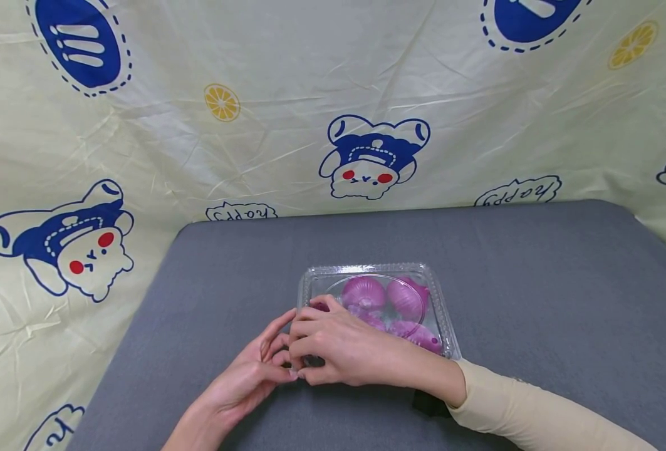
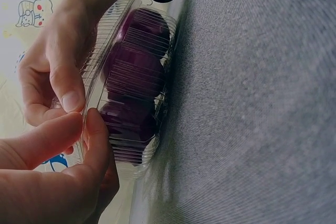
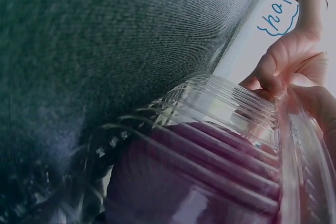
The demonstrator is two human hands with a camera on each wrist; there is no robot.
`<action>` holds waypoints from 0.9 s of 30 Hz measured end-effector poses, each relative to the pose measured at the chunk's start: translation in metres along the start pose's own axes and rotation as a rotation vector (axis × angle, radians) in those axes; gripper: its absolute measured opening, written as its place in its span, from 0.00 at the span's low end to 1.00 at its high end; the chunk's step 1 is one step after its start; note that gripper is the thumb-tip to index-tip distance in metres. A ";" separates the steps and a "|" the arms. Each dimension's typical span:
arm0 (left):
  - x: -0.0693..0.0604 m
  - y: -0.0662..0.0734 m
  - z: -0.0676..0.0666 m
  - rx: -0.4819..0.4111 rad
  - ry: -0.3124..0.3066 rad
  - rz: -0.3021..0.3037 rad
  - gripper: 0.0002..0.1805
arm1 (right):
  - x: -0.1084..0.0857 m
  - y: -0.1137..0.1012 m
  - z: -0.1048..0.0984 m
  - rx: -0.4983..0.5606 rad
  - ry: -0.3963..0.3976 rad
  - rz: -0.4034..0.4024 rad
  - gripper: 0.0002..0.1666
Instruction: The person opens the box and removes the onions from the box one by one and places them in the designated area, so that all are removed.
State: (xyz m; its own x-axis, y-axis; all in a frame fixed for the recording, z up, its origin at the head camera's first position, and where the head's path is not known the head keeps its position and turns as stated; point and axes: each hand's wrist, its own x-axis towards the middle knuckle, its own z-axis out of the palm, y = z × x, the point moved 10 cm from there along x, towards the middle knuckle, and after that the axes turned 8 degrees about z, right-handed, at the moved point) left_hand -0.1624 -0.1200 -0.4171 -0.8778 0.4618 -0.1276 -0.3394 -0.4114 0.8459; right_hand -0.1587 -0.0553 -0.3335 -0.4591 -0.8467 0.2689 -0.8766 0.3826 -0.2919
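Observation:
A clear plastic clamshell box (image 1: 445,313) with ribbed walls sits on the grey surface. Through it show several purple onions (image 1: 363,292), the nearer ones partly covered by the right arm. My left hand (image 1: 248,373) is at the box's near left corner; in the left wrist view its thumb and index finger (image 2: 97,129) pinch the rim. Beside it, my right hand (image 1: 341,344) reaches across the lid with curled fingers and holds the same edge, its thumb (image 2: 69,95) just by the left thumb. In the right wrist view, both hands meet at the rim (image 3: 286,129).
The grey cloth-covered table (image 1: 535,300) extends around the box. Behind it hangs a pale curtain (image 1: 287,50) printed with cartoon animals and orange slices. A dark device (image 1: 430,404) is under the right wrist.

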 end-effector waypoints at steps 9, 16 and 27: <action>0.000 -0.001 0.000 0.006 0.008 0.007 0.54 | 0.001 0.001 -0.001 0.043 -0.003 0.012 0.05; 0.000 0.002 0.001 -0.002 -0.004 0.030 0.54 | 0.003 0.001 -0.003 0.079 -0.015 0.024 0.04; 0.000 -0.001 -0.004 -0.028 0.056 -0.011 0.50 | 0.005 0.000 -0.016 0.123 0.043 0.008 0.07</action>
State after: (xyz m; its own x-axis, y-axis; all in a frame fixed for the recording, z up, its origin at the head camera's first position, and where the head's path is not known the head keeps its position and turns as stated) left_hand -0.1638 -0.1231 -0.4201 -0.8913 0.4218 -0.1664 -0.3577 -0.4287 0.8296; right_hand -0.1634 -0.0537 -0.3172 -0.4739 -0.8263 0.3044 -0.8499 0.3388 -0.4035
